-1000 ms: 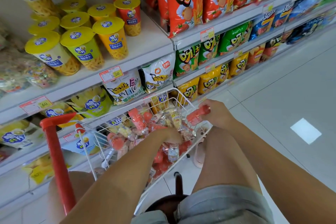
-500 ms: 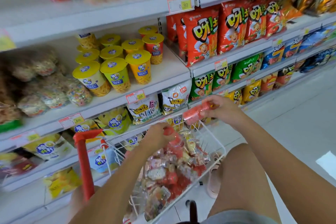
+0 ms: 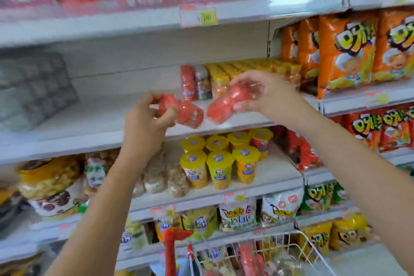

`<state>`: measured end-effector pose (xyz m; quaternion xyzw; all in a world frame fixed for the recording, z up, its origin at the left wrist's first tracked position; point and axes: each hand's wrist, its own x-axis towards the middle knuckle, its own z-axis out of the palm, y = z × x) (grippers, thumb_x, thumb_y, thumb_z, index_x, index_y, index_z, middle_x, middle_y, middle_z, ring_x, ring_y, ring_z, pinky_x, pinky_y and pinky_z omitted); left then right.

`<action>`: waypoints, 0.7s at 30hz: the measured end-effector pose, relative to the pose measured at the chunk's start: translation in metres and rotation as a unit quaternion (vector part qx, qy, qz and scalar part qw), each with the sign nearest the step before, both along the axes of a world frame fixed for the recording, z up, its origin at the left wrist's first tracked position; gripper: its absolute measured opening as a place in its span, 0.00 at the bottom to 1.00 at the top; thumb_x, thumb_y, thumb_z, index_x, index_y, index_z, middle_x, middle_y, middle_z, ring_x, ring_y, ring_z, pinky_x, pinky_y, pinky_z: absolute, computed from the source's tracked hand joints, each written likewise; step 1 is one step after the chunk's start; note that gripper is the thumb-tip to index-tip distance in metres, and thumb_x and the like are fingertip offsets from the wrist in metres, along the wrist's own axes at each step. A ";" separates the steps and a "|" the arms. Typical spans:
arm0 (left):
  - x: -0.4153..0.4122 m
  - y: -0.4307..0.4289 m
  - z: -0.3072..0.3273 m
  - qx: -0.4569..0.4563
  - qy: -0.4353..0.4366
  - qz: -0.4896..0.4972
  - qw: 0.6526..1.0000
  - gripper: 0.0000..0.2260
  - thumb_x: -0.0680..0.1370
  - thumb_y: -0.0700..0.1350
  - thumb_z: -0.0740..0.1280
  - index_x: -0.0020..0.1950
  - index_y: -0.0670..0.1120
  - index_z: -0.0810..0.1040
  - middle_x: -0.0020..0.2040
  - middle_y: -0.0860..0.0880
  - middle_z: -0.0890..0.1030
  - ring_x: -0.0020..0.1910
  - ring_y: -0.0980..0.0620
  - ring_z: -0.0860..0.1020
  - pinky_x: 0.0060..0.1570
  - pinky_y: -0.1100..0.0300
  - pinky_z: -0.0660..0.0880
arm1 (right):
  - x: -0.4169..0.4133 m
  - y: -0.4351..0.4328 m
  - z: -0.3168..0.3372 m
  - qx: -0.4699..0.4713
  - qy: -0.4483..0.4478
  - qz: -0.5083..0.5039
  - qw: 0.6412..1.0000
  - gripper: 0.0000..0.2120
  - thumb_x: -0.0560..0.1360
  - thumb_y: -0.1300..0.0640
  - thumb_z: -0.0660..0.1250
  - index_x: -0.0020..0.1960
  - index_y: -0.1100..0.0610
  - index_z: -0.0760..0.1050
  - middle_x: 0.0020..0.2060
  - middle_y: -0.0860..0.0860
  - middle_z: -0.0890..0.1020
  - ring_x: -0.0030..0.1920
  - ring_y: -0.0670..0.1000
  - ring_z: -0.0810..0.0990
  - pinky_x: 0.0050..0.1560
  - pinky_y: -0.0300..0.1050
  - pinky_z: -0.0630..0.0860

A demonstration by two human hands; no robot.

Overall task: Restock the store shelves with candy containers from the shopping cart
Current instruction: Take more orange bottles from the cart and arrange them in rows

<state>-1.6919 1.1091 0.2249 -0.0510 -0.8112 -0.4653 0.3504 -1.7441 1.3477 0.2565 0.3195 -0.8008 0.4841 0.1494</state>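
Candy containers raised to the middle shelf (image 3: 100, 119)
Both hands have come up out of the shopping cart (image 3: 280, 246) since a moment ago. The left hand (image 3: 143, 123) is curled round one red container (image 3: 188, 114), the right hand (image 3: 268, 96) round a second red container (image 3: 224, 105); both hang tilted just above the shelf's front edge, near the standing row (image 3: 197, 83), ready for setting down.

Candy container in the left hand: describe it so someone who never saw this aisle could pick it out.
Start at the half-bare white shelf just above the yellow-lidded cups. Two red containers are held in front of its edge; this candy container is in the left hand. It is the lower, darker red one, unlike the paler container in the right hand.
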 end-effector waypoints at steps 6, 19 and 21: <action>-0.055 -0.048 0.032 -0.011 0.004 0.068 0.998 0.10 0.73 0.42 0.70 0.53 0.49 0.77 0.37 0.54 0.79 0.36 0.49 0.79 0.37 0.61 0.75 | -0.057 -0.083 0.038 0.145 0.103 -0.013 0.984 0.16 0.66 0.71 0.69 0.49 0.56 0.81 0.42 0.46 0.81 0.43 0.44 0.77 0.38 0.24 0.67; -0.128 -0.082 0.025 -0.062 -0.142 0.056 0.986 0.19 0.73 0.55 0.70 0.57 0.43 0.78 0.47 0.50 0.79 0.45 0.51 0.76 0.44 0.61 0.69 | -0.116 -0.122 0.045 0.217 -0.106 0.095 0.966 0.17 0.75 0.72 0.56 0.50 0.55 0.78 0.54 0.48 0.80 0.55 0.46 0.77 0.53 0.39 0.76; -0.129 -0.082 0.021 -0.066 -0.173 0.045 0.982 0.20 0.73 0.54 0.71 0.57 0.42 0.76 0.49 0.49 0.79 0.47 0.50 0.76 0.45 0.59 0.71 | -0.114 -0.117 0.042 0.207 -0.132 0.110 0.963 0.12 0.77 0.66 0.60 0.55 0.53 0.76 0.56 0.49 0.79 0.56 0.47 0.77 0.54 0.42 0.76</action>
